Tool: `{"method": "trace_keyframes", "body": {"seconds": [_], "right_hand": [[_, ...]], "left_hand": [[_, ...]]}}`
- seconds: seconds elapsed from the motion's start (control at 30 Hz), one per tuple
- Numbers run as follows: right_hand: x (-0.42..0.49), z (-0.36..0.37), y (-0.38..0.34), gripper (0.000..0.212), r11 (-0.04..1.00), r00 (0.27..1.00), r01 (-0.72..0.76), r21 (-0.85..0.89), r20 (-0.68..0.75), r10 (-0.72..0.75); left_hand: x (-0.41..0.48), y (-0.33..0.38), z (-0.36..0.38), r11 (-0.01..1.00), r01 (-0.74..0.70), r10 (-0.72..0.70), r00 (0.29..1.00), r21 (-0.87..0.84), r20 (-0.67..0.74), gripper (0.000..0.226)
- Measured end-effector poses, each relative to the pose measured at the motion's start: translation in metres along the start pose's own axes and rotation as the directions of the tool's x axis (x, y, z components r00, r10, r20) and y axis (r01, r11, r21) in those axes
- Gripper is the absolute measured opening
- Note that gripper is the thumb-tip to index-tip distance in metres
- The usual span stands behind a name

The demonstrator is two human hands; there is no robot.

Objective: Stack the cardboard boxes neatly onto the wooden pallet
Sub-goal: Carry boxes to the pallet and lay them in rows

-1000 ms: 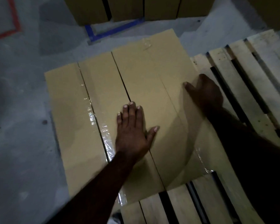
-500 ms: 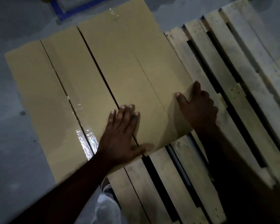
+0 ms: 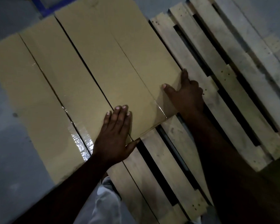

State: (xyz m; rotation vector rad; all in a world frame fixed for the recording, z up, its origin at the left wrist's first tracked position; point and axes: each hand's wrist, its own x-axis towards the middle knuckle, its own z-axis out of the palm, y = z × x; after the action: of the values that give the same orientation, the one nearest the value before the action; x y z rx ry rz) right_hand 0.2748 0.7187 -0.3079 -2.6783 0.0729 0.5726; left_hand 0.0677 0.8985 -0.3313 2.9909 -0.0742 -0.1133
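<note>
Cardboard lies under both hands: the left hand (image 3: 116,126) presses flat, fingers straight, on the cardboard box (image 3: 107,62); the right hand (image 3: 187,96) clasps its right edge, thumb on top. The box's long axis runs toward upper left, along the wooden pallet's (image 3: 229,81) left slats.

Left hand (image 3: 115,135) flat atop right box (image 3: 120,62); right hand (image 3: 187,96) grips its edge over pallet (image 3: 167,159); left box (image 3: 39,94) alongside.

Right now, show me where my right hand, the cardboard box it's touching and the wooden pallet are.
right hand (image 3: 187,96): head view, back of the hand.
cardboard box (image 3: 108,65): head view, top face, left of its centre seam.
wooden pallet (image 3: 171,167): head view, bare slat near the person.
</note>
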Motion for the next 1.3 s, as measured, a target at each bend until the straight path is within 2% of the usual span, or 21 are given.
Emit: {"method": "trace_keyframes", "body": {"seconds": [0.3, 0.4, 0.53, 0.73, 0.83, 0.97, 1.1, 1.3], "right_hand": [[-0.004, 0.000, 0.001, 0.101, 0.999, 0.999, 0.039, -0.026, 0.013, -0.038], [-0.012, 0.005, 0.003, 0.106, 0.993, 0.996, 0.085, -0.077, 0.044, -0.081], [-0.021, 0.008, 0.018, 0.098, 0.965, 0.979, 0.205, -0.164, 0.057, -0.198], [-0.051, 0.028, 0.023, 0.081, 0.862, 0.931, 0.345, -0.372, 0.021, -0.364], [-0.078, 0.046, 0.011, 0.084, 0.821, 0.894, 0.432, -0.372, 0.062, -0.443], [-0.091, 0.058, 0.002, 0.079, 0.750, 0.824, 0.552, -0.364, 0.100, -0.558], [-0.057, 0.043, -0.001, 0.078, 0.815, 0.883, 0.435, -0.383, 0.003, -0.470], [-0.046, 0.044, -0.009, 0.082, 0.808, 0.912, 0.379, -0.451, 0.033, -0.409]], "left_hand": [[0.001, 0.000, 0.003, 1.000, 0.011, -0.011, 1.000, 0.012, 0.003, 0.090], [0.000, 0.001, 0.003, 1.000, 0.014, -0.014, 1.000, 0.014, -0.018, 0.088], [0.000, 0.000, 0.004, 1.000, -0.001, 0.002, 0.999, 0.022, -0.039, 0.089], [0.000, 0.001, 0.005, 0.999, 0.001, 0.000, 0.999, 0.042, -0.044, 0.093], [0.000, 0.002, 0.006, 0.999, 0.007, -0.005, 0.999, 0.034, -0.051, 0.089], [0.000, 0.003, 0.006, 1.000, 0.002, -0.001, 0.997, 0.019, -0.074, 0.085], [0.001, 0.004, 0.005, 1.000, 0.011, -0.012, 0.996, -0.009, -0.087, 0.087], [0.000, -0.002, 0.007, 0.996, -0.025, 0.014, 0.992, -0.081, -0.125, 0.076]]}}
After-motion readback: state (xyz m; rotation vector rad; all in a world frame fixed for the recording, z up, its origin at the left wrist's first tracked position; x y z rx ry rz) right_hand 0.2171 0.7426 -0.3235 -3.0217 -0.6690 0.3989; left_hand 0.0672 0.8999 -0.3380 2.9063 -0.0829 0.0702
